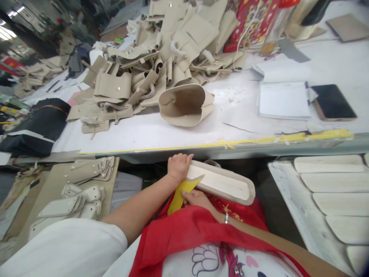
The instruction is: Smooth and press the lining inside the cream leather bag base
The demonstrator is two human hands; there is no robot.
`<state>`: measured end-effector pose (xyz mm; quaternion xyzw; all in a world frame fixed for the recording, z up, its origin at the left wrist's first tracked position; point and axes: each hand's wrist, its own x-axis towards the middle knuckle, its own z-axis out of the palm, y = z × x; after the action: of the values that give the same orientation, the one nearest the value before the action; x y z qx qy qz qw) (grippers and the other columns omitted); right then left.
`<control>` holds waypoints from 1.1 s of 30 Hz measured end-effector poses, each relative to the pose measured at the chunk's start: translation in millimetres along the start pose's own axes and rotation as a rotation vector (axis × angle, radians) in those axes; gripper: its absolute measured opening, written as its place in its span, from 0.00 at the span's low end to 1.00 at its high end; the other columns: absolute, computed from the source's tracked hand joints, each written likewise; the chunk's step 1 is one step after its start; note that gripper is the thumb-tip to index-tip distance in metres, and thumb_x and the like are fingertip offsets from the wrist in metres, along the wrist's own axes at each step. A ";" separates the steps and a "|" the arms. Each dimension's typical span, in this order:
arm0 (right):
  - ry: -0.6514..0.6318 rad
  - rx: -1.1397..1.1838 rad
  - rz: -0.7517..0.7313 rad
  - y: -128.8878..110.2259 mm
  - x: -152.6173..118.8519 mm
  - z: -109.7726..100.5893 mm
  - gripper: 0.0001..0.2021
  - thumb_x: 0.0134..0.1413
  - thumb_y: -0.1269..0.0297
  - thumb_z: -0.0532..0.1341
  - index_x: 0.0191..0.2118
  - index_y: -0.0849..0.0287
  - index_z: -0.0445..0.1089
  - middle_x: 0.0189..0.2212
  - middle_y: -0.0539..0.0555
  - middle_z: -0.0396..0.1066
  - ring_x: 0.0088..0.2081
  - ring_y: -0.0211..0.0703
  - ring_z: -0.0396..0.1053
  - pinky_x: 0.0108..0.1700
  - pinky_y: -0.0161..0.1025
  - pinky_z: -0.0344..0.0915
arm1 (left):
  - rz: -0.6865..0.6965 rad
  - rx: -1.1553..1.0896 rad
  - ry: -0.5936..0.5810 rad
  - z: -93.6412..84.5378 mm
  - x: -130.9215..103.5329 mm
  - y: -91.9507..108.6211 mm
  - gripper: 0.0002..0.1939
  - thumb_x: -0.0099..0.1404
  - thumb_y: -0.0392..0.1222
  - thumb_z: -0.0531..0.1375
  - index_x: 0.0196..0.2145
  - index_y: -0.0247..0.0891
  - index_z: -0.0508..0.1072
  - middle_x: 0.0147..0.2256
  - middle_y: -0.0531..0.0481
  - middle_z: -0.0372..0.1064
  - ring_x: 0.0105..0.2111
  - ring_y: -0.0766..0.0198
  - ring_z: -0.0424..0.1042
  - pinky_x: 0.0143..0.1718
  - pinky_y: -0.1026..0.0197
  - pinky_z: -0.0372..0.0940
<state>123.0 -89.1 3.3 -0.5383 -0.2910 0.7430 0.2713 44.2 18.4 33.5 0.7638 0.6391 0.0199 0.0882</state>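
Left hand (179, 167): closed on the upper left end of one pale, long leather piece (220, 181), held over the lap, in front of the worktop (138, 136). Right hand (198, 198): fingers clamped on one yellow pointed sheet (184, 192), its tip lying over the piece.

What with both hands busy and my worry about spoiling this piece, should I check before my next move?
1. Left hand on the beige piece: ok, at one end.
2. Yellow card held: ok, in the right hand.
3. Card touching the piece: cannot tell; its tip overlaps the white face in view.
4. Piece resting on the red apron: cannot tell.
5. A hand free for the open bag: not ok, both are occupied.
6. Phone back from the table's near edge: ok.
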 end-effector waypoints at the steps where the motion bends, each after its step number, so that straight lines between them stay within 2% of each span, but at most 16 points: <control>1: -0.002 0.021 0.014 1.0 1.1 2.7 0.15 0.52 0.62 0.58 0.18 0.60 0.62 0.14 0.48 0.63 0.16 0.32 0.58 0.22 0.32 0.55 | 0.001 0.005 0.005 0.2 -0.6 1.2 0.25 0.69 0.53 0.42 0.30 0.36 0.72 0.34 0.41 0.70 0.39 0.53 0.68 0.43 0.53 0.56; 3: 0.012 0.064 0.045 0.8 0.6 8.0 0.15 0.53 0.64 0.58 0.18 0.61 0.63 0.14 0.48 0.62 0.15 0.31 0.56 0.21 0.32 0.53 | -0.038 -0.111 0.003 1.5 -0.1 1.4 0.25 0.67 0.55 0.45 0.31 0.34 0.72 0.37 0.39 0.70 0.43 0.50 0.67 0.47 0.50 0.55; 6: 0.056 0.043 0.057 -2.8 -7.3 12.1 0.17 0.55 0.62 0.56 0.17 0.60 0.60 0.12 0.47 0.61 0.14 0.32 0.55 0.19 0.32 0.51 | -0.130 -0.505 -0.061 2.4 4.9 -7.8 0.24 0.64 0.58 0.50 0.34 0.34 0.73 0.40 0.39 0.70 0.47 0.49 0.66 0.48 0.52 0.56; 9: 0.089 -0.010 0.044 -4.5 -19.6 7.9 0.18 0.55 0.60 0.56 0.17 0.59 0.59 0.10 0.47 0.59 0.13 0.31 0.54 0.18 0.32 0.49 | -0.220 -0.938 -0.145 2.0 5.6 -32.6 0.29 0.67 0.58 0.41 0.46 0.34 0.70 0.42 0.41 0.72 0.43 0.55 0.69 0.43 0.58 0.62; 11: 0.098 -0.027 0.026 -2.7 -26.7 2.3 0.19 0.54 0.56 0.56 0.17 0.59 0.58 0.09 0.47 0.59 0.13 0.31 0.53 0.18 0.32 0.49 | -0.328 -1.313 -0.243 4.5 -2.9 -54.0 0.31 0.68 0.58 0.38 0.52 0.34 0.66 0.46 0.41 0.70 0.44 0.58 0.69 0.40 0.59 0.63; 13: 0.115 -0.028 0.019 0.5 -31.0 -1.9 0.19 0.53 0.53 0.55 0.17 0.58 0.57 0.09 0.46 0.59 0.13 0.32 0.53 0.18 0.32 0.48 | -0.405 -1.619 -0.353 10.4 -17.7 -72.9 0.28 0.67 0.58 0.44 0.53 0.37 0.66 0.51 0.42 0.66 0.48 0.57 0.67 0.40 0.60 0.63; 15: 0.117 -0.035 0.013 3.8 -31.7 -2.3 0.19 0.52 0.51 0.56 0.18 0.58 0.57 0.09 0.46 0.59 0.13 0.32 0.53 0.19 0.32 0.48 | -0.400 -1.728 -0.407 17.6 -33.5 -84.8 0.23 0.63 0.53 0.54 0.52 0.41 0.67 0.53 0.46 0.64 0.50 0.57 0.65 0.41 0.61 0.62; 18: 0.102 -0.071 -0.036 6.2 -27.7 4.5 0.19 0.48 0.48 0.58 0.19 0.58 0.58 0.10 0.47 0.60 0.14 0.32 0.55 0.19 0.32 0.47 | -0.344 -1.809 -0.403 25.5 -47.9 -91.0 0.23 0.57 0.48 0.62 0.50 0.44 0.70 0.54 0.49 0.64 0.50 0.57 0.64 0.42 0.60 0.62; 22: 0.093 -0.108 -0.065 3.3 -19.2 15.8 0.20 0.44 0.45 0.58 0.18 0.57 0.57 0.10 0.46 0.59 0.13 0.32 0.54 0.19 0.32 0.45 | -0.328 -1.783 -0.402 26.4 -46.4 -95.3 0.25 0.53 0.50 0.65 0.49 0.42 0.71 0.51 0.46 0.66 0.47 0.57 0.65 0.42 0.59 0.63; 25: 0.077 -0.110 -0.049 -0.6 -14.5 18.5 0.21 0.43 0.44 0.58 0.18 0.57 0.57 0.09 0.46 0.58 0.12 0.31 0.52 0.18 0.32 0.44 | -0.312 -1.695 -0.474 21.2 -38.3 -103.5 0.27 0.52 0.50 0.66 0.49 0.42 0.71 0.49 0.45 0.67 0.44 0.58 0.67 0.41 0.58 0.64; 29: 0.083 -0.093 -0.043 -5.6 -14.4 19.5 0.22 0.41 0.43 0.58 0.17 0.57 0.56 0.08 0.46 0.58 0.12 0.32 0.52 0.18 0.32 0.46 | -0.187 -1.506 -0.598 7.4 -26.6 -112.1 0.27 0.52 0.51 0.65 0.49 0.42 0.70 0.47 0.45 0.69 0.43 0.56 0.69 0.38 0.57 0.65; 31: 0.125 -0.113 -0.057 -11.8 -19.8 21.1 0.22 0.42 0.42 0.58 0.18 0.56 0.56 0.08 0.45 0.56 0.12 0.33 0.52 0.17 0.33 0.47 | -0.101 -1.374 -0.595 0.5 -22.3 -111.8 0.26 0.53 0.50 0.64 0.49 0.41 0.71 0.46 0.45 0.70 0.43 0.55 0.69 0.38 0.57 0.66; 33: 0.204 -0.179 -0.132 -23.9 -29.2 22.1 0.20 0.45 0.44 0.57 0.20 0.57 0.59 0.10 0.46 0.59 0.13 0.35 0.55 0.17 0.33 0.50 | -0.020 -1.279 -0.532 -3.6 -20.7 -109.2 0.23 0.55 0.48 0.63 0.49 0.40 0.72 0.47 0.45 0.70 0.44 0.54 0.69 0.41 0.57 0.66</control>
<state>112.0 -96.8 44.9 -0.6127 -0.3616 0.6361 0.2987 -66.3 16.9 21.3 0.5348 0.4653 0.2041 0.6751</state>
